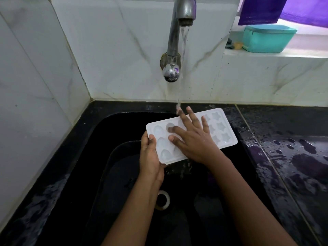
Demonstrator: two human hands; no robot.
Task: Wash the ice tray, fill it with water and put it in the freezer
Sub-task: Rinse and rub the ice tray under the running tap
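White star-moulded ice tray (221, 129), left hand (150, 158) gripping end.

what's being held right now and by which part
The ice tray, by its left short end, in the grip of the left hand; the right hand only rests flat on top.

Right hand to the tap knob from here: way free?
Probably yes. The right hand lies open on the ice tray, holding nothing; the left hand grips the tray's end. Only open air and the water stream lie between it and the tap knob above.
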